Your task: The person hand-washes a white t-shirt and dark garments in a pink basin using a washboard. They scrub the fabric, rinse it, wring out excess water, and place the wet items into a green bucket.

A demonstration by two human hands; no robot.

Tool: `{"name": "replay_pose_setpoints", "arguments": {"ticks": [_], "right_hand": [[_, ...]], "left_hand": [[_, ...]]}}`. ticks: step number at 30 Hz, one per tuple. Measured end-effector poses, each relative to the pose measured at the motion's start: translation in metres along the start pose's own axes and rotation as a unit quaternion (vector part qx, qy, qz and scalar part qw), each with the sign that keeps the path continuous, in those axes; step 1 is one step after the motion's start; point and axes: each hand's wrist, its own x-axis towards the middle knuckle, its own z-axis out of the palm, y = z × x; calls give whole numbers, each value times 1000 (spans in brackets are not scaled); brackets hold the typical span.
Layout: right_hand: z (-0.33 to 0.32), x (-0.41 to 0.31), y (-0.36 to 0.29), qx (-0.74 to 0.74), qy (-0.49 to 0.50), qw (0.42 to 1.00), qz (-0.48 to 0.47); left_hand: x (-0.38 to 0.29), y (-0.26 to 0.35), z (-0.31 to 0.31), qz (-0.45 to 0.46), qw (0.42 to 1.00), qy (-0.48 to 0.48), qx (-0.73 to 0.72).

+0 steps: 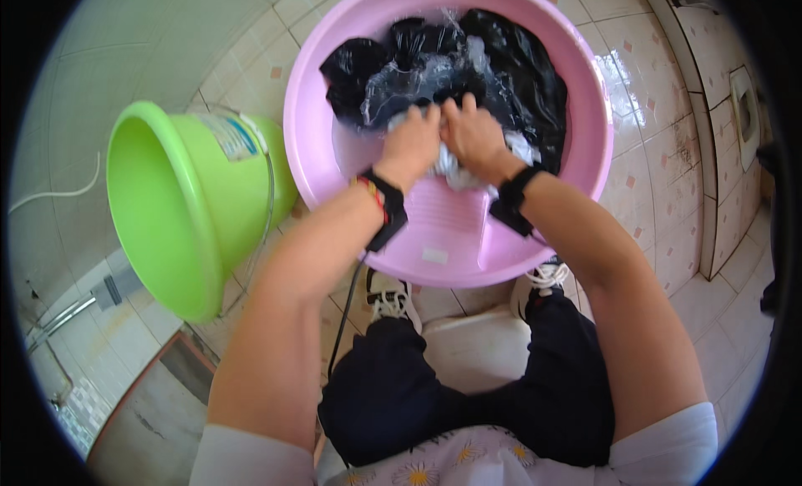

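Observation:
A large pink plastic basin [595, 154] stands in front of me, with sudsy water and wet black fabric [526, 66] in its far half. My left hand [410, 146] and my right hand [474, 135] are close together over the middle, fingers curled into a bunched whitish cloth [460, 176]. Part of that cloth is hidden beneath the hands, and the motion blurs it slightly. The cloth reaches down onto the top of the ridged washboard [446, 204] moulded into the basin's near side. A black band is around each wrist.
A lime-green bucket [244, 179] with a wire handle lies tipped on its side left of the basin. A black cable [344, 317] hangs by my left leg. My shoes touch the tiled floor [645, 185] near the basin's front rim. A tiled ledge runs along the right.

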Motion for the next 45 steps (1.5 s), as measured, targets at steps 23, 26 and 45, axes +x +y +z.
{"name": "replay_pose_setpoints", "arguments": {"ticks": [23,26,45], "right_hand": [[-45,-41,-26,57,29,997,-47],[-44,-82,-35,9,-76,989,-127],[-12,-18,-1,11,-21,1000,0]], "left_hand": [[-28,17,-16,-123,955,102,-251],[-87,43,-22,85,990,69,-88],[-9,10,7,99,985,138,-9]]}}
